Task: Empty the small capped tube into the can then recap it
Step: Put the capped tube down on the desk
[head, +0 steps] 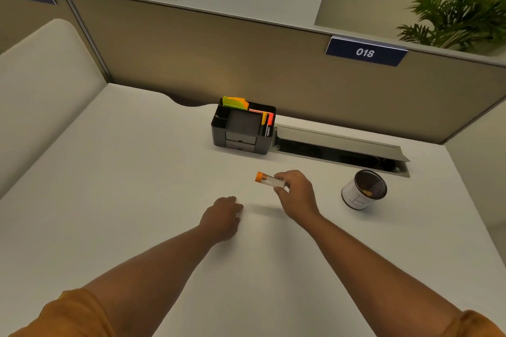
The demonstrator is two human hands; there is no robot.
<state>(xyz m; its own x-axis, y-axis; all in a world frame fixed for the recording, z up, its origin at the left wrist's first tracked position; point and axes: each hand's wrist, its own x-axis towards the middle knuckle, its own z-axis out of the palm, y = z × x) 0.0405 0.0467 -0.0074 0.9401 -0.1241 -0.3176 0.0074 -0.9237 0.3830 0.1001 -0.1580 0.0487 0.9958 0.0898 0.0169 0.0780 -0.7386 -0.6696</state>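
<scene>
Right hand pinches the tube mid-body — light, smooth, likely slippery; left hand rests loosely curled, empty, just beside.

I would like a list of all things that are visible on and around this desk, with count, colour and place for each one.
tube: one, clear with orange cap on, held lying sideways above the desk centre
can: one, white outside, dark inside, tilted, right of the tube, something orange inside
organizer: one, black, back of the desk, holds yellow, orange and red items
cable tray: one, grey, lid open, right of the organizer
desk: one, white
partition: one, tan, behind the desk
number signs: two, dark blue, on the partition top, 018 and 017
plant: one, green, top right
left hand: one, resting on the desk, holds nothing visible
right hand: one, fingers around the tube
</scene>
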